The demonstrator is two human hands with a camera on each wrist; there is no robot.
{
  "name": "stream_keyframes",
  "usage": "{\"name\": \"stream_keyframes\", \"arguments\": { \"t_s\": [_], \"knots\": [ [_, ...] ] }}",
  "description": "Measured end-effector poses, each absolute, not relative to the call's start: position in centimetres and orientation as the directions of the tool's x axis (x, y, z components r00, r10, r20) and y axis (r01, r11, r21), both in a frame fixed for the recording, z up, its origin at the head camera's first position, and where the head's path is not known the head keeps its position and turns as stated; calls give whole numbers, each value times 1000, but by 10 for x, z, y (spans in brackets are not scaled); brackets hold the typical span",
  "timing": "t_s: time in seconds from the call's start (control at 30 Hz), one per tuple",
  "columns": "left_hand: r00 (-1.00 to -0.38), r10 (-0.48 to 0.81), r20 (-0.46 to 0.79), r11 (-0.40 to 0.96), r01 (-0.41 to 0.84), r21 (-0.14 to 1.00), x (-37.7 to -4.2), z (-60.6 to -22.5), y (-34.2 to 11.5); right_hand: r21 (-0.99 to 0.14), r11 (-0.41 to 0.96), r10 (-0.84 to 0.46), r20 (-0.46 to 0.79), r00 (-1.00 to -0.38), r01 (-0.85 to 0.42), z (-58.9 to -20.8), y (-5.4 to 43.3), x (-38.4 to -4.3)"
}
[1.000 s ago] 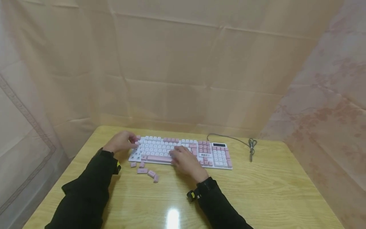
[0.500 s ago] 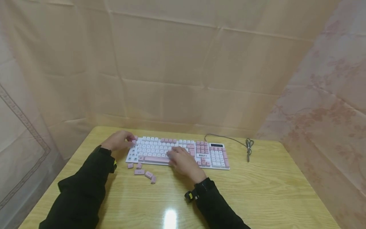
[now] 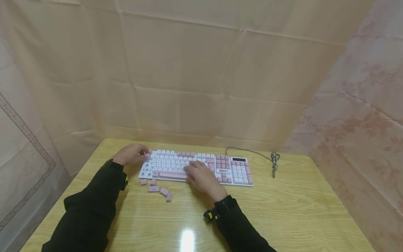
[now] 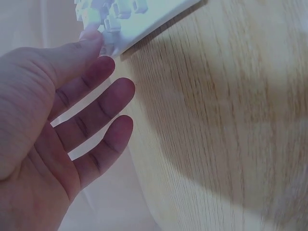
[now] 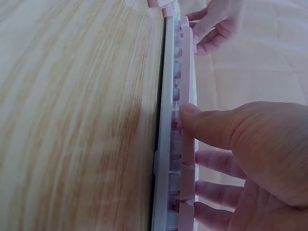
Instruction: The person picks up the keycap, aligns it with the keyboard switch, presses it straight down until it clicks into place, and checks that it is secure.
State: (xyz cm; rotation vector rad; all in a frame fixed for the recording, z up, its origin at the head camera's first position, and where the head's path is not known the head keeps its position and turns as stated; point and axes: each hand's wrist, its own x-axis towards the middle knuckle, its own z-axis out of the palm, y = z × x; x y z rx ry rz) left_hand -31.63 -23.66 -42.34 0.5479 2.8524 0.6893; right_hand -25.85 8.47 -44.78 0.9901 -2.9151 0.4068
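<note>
A white and pink keyboard [image 3: 176, 163] lies on the wooden table [image 3: 283, 210]. At its upper left corner my left hand [image 3: 129, 155] pinches a pink keycap [image 3: 147, 156] between thumb and index finger; the other fingers [image 4: 103, 108] are spread loosely in the left wrist view. Bare switch sockets [image 3: 145, 169] show along the keyboard's left edge. My right hand [image 3: 204, 178] rests on the middle of the keyboard, its thumb [image 5: 207, 122] against the long pink space bar [image 5: 187, 72] in the right wrist view and the other fingers relaxed over the keys.
Several loose pink keycaps [image 3: 153, 189] lie on the table in front of the keyboard's left part. A bundled grey cable [image 3: 274, 162] lies to the right of the keyboard. A beige cloth [image 3: 195, 87] hangs behind the table.
The head view has shifted a little, so everything sits slightly further left than a second ago. My left fingers stay at the upper left keys, and my right hand keeps its place on the keyboard.
</note>
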Motion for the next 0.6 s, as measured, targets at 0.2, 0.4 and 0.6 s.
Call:
{"name": "stream_keyframes", "arguments": {
  "t_s": [0.2,0.4,0.6],
  "knots": [
    [-921,384,-63,842,321,433,-319,-425,-234,-238,758,-596,127,-793,-607,-447,86,-258],
    [-922,383,-57,851,328,409,-320,-426,-236,-239,757,-596,132,-792,-609,-447,85,-258],
    [-917,395,-56,849,341,404,-321,-425,-235,-222,762,-594,135,-793,-608,-448,86,-258]
  ]
}}
